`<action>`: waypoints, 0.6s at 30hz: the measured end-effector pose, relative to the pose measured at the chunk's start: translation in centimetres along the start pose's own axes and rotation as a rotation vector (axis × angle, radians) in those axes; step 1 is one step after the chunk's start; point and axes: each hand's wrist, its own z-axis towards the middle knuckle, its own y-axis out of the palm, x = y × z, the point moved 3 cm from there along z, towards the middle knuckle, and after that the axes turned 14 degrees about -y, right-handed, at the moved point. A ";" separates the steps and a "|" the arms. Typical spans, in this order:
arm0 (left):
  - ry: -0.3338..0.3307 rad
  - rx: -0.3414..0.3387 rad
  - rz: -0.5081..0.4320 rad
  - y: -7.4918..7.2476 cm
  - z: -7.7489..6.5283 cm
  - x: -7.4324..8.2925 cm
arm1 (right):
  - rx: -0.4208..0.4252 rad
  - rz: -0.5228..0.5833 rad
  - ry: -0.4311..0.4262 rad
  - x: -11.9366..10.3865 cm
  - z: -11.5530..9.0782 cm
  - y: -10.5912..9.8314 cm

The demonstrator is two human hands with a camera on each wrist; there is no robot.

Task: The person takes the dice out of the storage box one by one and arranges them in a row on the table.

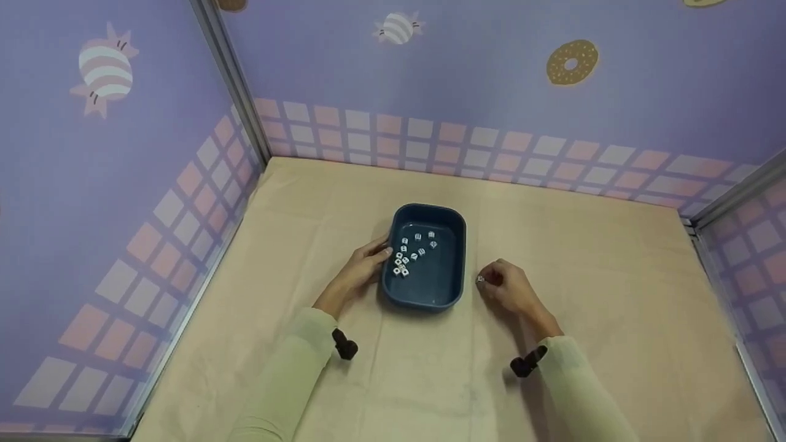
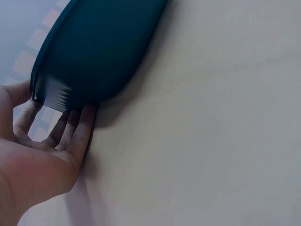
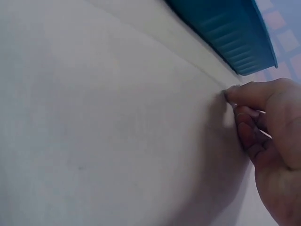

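From where I stand, a person in pale green sleeves (image 1: 288,362) works over a counter (image 1: 215,368) spread with a beige cloth. A dark blue tray (image 1: 433,279) with rounded corners sits on it, and a scatter of small white dice (image 1: 404,260) lies on its floor. Most of them string along the left side, bunched closest near the middle of that wall; a few lie toward the far end, just apart from one another.

The left hand (image 1: 362,267) grips the tray by its left wall — the thumb at the rim, the other fingers set against the outside, where fine ribs show from the wrist. The right hand (image 1: 508,288) is near the tray's right side, apart from it, its thumb and forefinger nearly together and pinching a single die (image 1: 481,279). I cannot tell whether that die touches the cloth.

Each wrist bears a small black device (image 1: 345,345). Round the counter stand lilac panels (image 1: 479,67) with a band of pink and white squares along the bottom, a printed doughnut (image 1: 572,62) and striped sweets (image 1: 105,70) above.
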 end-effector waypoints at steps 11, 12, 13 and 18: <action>-0.015 0.006 0.018 0.0 0.1 -0.1 | 0.034 -0.041 -0.018 -0.1 -0.6 0.4; -0.017 0.013 0.020 -0.1 0.1 -0.1 | 0.032 -0.036 -0.015 -0.1 -0.6 0.5; -0.019 0.019 0.023 -0.1 0.1 -0.1 | 0.028 -0.031 -0.012 0.0 -0.6 0.5; -0.018 0.028 0.025 -0.2 0.0 -0.1 | 0.024 0.002 0.019 0.3 -0.7 0.6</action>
